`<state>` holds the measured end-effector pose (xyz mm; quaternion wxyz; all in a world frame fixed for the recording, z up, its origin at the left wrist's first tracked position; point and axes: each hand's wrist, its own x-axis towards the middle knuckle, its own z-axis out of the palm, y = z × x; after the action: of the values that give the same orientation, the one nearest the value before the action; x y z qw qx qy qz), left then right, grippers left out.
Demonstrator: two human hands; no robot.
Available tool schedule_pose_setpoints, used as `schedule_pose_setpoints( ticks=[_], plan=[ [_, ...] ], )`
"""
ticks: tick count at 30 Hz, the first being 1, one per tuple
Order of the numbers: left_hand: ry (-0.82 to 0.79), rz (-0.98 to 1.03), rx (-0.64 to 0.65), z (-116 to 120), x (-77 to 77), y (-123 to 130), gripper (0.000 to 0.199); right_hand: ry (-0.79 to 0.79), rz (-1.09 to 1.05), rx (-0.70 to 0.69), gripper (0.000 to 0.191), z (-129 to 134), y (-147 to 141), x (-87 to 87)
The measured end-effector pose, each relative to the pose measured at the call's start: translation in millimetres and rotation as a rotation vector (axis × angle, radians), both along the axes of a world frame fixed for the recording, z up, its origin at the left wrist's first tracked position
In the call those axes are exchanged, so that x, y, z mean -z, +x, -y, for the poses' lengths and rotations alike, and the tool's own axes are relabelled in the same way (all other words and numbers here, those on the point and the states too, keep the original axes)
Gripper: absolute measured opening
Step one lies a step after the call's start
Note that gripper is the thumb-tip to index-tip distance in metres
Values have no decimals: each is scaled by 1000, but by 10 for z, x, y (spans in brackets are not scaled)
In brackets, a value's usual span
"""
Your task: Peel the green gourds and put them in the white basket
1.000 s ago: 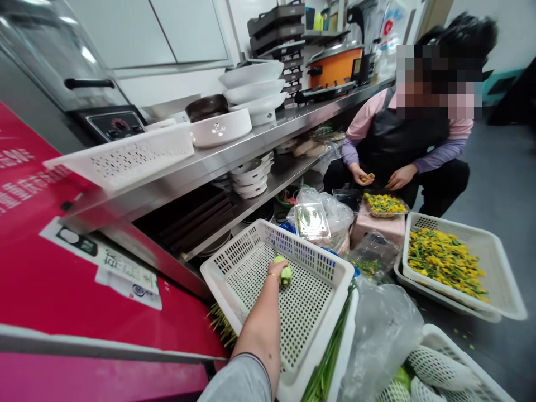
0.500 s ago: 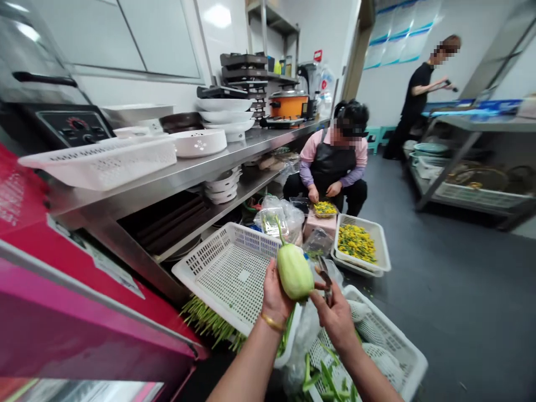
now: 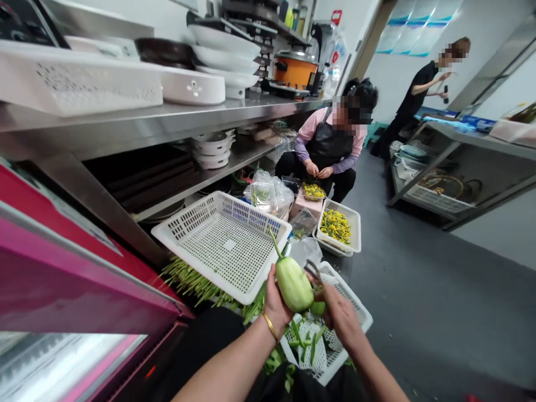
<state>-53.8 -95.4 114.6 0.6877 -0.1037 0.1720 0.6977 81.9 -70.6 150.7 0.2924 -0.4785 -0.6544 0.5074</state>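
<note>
My left hand point(image 3: 276, 304), with a gold bangle at the wrist, is wrapped round a pale green gourd point(image 3: 294, 285) from the left and below. Its thin stem tilts up and away from me. In my right hand point(image 3: 341, 315) is a metal peeler point(image 3: 312, 271), close against the gourd's right side; where the blade meets the skin is hidden. Under the hands, green peel strips point(image 3: 307, 343) lie in a white perforated basket point(image 3: 363, 319). Another white basket point(image 3: 218, 240) stands beyond my left hand, above bundled green stalks point(image 3: 190, 279).
A crouching person point(image 3: 329, 145) handles yellow flowers beside a tub of yellow blossoms point(image 3: 336, 226). To the left runs a steel shelf point(image 3: 176, 120) bearing white dishes. A pink-red cabinet point(image 3: 84, 273) is at lower left. Another person point(image 3: 427, 92) stands at a steel table point(image 3: 444, 162).
The view has shifted, showing more of the peel basket below. A green piece now shows between the gourd and my right hand. The crouching person's hands have come together.
</note>
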Motion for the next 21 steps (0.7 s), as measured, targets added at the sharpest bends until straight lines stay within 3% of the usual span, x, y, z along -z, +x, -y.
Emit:
schedule_pose_setpoints(
  ticks=[2,5,10,13,17,21],
  plan=[
    [12,-3,111,-31,23,-34,65,-21,14,6,55,-31,139,-126],
    [28,-57,192,-28,37,-46,63,98,160,-71,46,15,266,-312],
    [111,-274,8,17,19,7,49,437,445,-186,35,116,131,-432],
    [164,-392,-116,15,-6,7,44,552,492,-181,34,128,4,-411],
    [132,-410,-220,-14,-8,23,43,523,438,-176,33,224,-78,-316],
    [-35,-265,-169,-50,11,49,48,376,363,-120,37,532,77,13]
  ],
)
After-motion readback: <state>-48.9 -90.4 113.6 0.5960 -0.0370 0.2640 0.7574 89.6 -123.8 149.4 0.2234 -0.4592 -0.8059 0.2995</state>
